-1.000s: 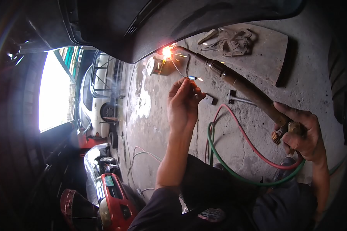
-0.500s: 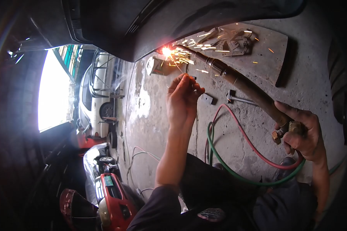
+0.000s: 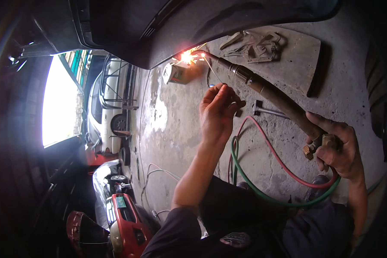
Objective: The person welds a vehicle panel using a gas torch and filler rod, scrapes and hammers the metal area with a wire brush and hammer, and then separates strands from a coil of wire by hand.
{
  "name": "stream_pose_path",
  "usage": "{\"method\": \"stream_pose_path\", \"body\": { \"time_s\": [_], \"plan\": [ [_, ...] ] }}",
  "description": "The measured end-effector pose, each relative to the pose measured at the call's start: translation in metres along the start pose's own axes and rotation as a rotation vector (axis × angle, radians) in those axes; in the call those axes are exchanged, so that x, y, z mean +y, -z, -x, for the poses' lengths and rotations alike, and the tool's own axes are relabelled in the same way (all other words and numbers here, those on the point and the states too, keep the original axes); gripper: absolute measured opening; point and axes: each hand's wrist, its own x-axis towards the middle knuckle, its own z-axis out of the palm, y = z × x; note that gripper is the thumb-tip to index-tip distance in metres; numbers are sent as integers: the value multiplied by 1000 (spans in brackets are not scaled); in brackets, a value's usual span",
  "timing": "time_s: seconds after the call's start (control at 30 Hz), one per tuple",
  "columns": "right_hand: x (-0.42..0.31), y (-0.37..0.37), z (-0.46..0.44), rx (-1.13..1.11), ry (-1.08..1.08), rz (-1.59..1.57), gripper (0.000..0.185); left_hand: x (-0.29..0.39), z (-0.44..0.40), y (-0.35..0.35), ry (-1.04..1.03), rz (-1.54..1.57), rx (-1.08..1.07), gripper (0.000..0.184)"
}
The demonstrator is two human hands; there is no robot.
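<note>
My right hand (image 3: 342, 148) is wrapped round the valve end of a brass gas welding torch (image 3: 279, 98). The torch's thin bent tip reaches up to a bright orange flame with sparks (image 3: 188, 56) at the edge of a dark vehicle panel (image 3: 228, 26). In my left hand (image 3: 219, 112), thumb and fingers pinch a thin welding rod (image 3: 213, 71), whose far end glows beside the torch tip. A red hose (image 3: 268, 150) and a green hose (image 3: 262, 192) run from the torch's lower end in loops.
A hammer (image 3: 268, 111) lies on the concrete floor. Behind it a flat board (image 3: 303, 56) carries a pile of metal pieces (image 3: 258, 47). A tin can (image 3: 172, 74) stands under the flame. A white car (image 3: 103, 103) and a red car part (image 3: 131, 215) are at the left.
My left hand has moved right, and the rod's end has drawn back from the flame toward the torch tip. Far fewer sparks fly now. My right hand and the torch stay nearly still.
</note>
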Motion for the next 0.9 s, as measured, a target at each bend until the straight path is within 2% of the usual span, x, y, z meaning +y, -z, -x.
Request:
{"method": "stream_pose_path", "body": {
  "time_s": [0.2, 0.9],
  "plan": [
    [-1, 1, -1, -12, -7, -6, 65, -22, -15, -15, -23, 91, 45, 12],
    [1, 4, -1, -17, -6, -1, 66, -37, -27, -13, -75, 190, 63, 14]
  ]
}}
